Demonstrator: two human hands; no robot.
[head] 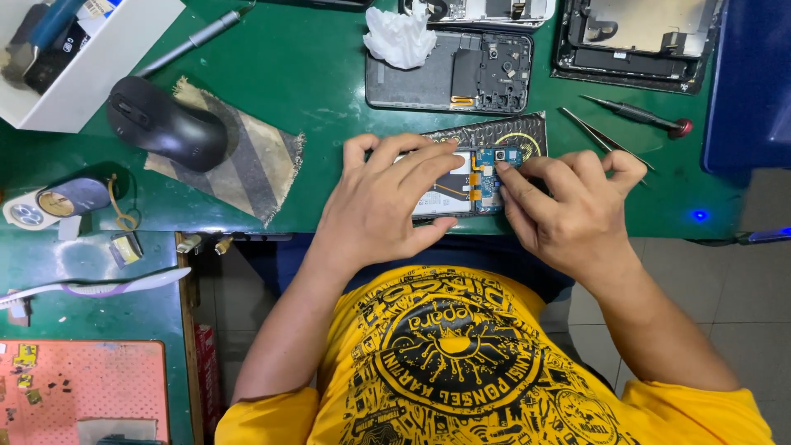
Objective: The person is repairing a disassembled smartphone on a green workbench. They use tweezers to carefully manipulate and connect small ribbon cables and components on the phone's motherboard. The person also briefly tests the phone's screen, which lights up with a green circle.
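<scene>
An opened smartphone point(474, 177) with its back off lies near the front edge of the green table point(313, 74), its blue circuit board and orange flex cables showing. My left hand point(383, 202) covers its left half and grips it, thumb under the near edge. My right hand point(568, 210) rests on its right end, the index fingertip pressing at the circuit board by the camera. Beneath the phone lies a dark patterned back cover point(527, 132).
Behind lie a second opened phone point(461, 74) with a crumpled white tissue point(401, 37), a dark frame point(634, 41), tweezers point(601, 138), a red-tipped screwdriver point(638, 113). At left are a black mouse point(165, 124) on striped cloth, tape rolls point(62, 200), a white box point(82, 58).
</scene>
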